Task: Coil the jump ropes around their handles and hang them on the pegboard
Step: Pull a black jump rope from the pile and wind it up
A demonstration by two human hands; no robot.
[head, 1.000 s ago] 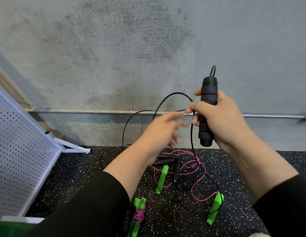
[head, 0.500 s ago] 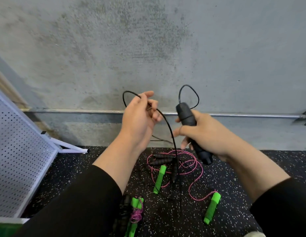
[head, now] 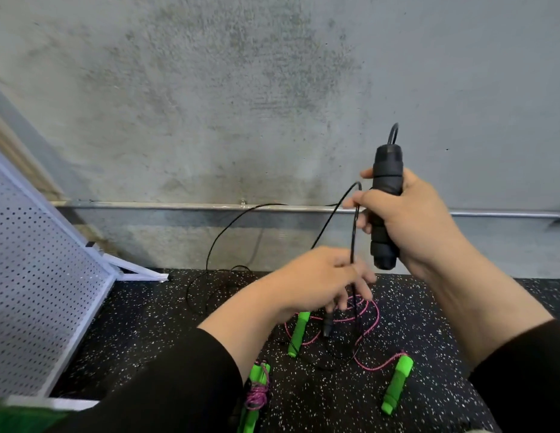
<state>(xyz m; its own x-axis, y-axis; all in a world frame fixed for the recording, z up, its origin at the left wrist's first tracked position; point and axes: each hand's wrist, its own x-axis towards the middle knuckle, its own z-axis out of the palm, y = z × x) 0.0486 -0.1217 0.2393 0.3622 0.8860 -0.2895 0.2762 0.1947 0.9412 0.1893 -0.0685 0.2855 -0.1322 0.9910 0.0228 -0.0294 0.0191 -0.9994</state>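
Note:
My right hand grips a black foam jump-rope handle upright at chest height. Its thin black rope loops out to the left and trails down to the floor. Lower and to the left, my left hand pinches a strand of that rope just below the handle. On the floor lie a loose pink rope with two green handles, and a coiled pink rope on green handles near my left sleeve. The white pegboard leans at the left.
A grey concrete wall with a metal pipe along it stands straight ahead. The floor is black speckled rubber matting. The pegboard's white frame foot reaches onto the mat at the left. A black handle end hangs under my left hand.
My right hand raised the black handle and turned it upright. My left hand dropped from head-high at the left to below the handle, drawing the rope down with it.

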